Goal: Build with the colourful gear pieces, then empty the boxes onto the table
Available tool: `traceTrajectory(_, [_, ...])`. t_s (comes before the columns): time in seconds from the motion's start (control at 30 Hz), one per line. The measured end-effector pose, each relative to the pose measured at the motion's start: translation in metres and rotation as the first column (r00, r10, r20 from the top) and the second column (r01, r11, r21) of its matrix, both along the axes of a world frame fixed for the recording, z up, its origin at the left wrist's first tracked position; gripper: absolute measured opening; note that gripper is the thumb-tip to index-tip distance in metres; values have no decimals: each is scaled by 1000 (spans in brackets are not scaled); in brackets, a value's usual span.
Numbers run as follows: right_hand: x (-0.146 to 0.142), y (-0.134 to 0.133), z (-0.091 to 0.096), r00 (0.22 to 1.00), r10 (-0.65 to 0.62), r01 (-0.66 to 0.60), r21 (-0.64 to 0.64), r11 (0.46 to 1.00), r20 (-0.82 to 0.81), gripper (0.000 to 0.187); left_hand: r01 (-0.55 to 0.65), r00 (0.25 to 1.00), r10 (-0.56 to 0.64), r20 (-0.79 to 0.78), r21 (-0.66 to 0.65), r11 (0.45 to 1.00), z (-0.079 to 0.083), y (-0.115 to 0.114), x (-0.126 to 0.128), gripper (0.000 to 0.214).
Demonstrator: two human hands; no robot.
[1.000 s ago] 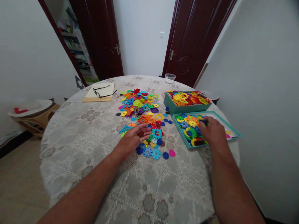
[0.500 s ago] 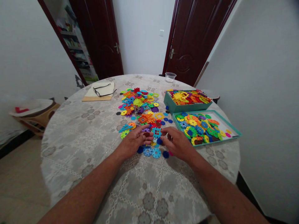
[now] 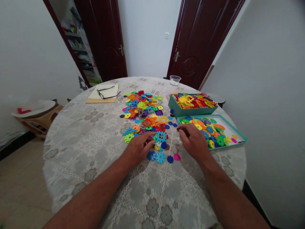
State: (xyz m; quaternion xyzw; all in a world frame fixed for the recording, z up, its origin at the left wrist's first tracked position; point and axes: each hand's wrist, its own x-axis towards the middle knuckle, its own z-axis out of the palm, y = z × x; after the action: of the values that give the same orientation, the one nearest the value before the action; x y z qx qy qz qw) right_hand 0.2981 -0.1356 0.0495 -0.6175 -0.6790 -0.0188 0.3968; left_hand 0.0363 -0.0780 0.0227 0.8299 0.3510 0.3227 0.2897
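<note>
While my left hand (image 3: 139,147) rests palm down at the near edge of the pile of plastic pieces (image 3: 143,109), its fingers curl over a few of them just beside the blue square piece (image 3: 161,136). Whether it grips one I cannot tell. My right hand (image 3: 193,142) is at the near left corner of the shallow tray (image 3: 234,143), fingertips drawn together, and I cannot tell if they pinch anything. Behind the tray stands a full box (image 3: 188,112). Glasses (image 3: 107,92) lie far left on the table (image 3: 95,133).
</note>
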Motion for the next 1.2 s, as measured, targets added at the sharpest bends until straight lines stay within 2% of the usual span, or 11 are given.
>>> traceTrajectory(0.07, [32, 3, 3, 972, -225, 218, 110, 970, 62, 18, -93, 995, 95, -12, 126, 988, 2, 4, -5, 29])
traceTrajectory(0.13, [60, 5, 3, 909, -405, 380, 198, 904, 104, 20, -180, 982, 190, -19, 236, 955, 3, 10, -12, 27])
traceTrajectory(0.23, [77, 8, 0, 842, -521, 468, 292, 834, 140, 25, -277, 952, 304, -26, 347, 896, 3, 20, -23, 28])
traceTrajectory(0.3, [66, 9, -4, 874, -452, 389, 301, 870, 177, 26, -301, 936, 348, -53, 395, 868, 1, 26, -30, 29])
traceTrajectory(0.4, [25, 11, -15, 953, -176, 126, 208, 970, 247, 27, -302, 912, 388, -130, 425, 853, -6, 36, -42, 37])
traceTrajectory(0.47, [-4, 12, -24, 960, 7, -41, 114, 993, 279, 30, -331, 887, 429, -169, 415, 848, -12, 42, -51, 47])
traceTrajectory(0.53, [-26, 13, -35, 949, 116, -129, 27, 991, 295, 36, -377, 857, 475, -198, 388, 841, -16, 49, -60, 55])
traceTrajectory(0.73, [-38, 19, -52, 951, 182, -149, -146, 978, 250, 40, -421, 810, 480, -336, 235, 876, -20, 56, -72, 53])
traceTrajectory(0.9, [-33, 19, -48, 975, 187, -176, -94, 980, 123, 36, -375, 812, 441, -382, 238, 896, -19, 51, -66, 45])
traceTrajectory(1.07, [-35, 15, -38, 969, 243, -248, -143, 958, -52, 22, -374, 783, 446, -433, 245, 894, -16, 49, -62, 36])
traceTrajectory(1.2, [-37, 12, -33, 968, 218, -235, -133, 963, -125, 14, -352, 797, 416, -438, 224, 909, -14, 47, -60, 28])
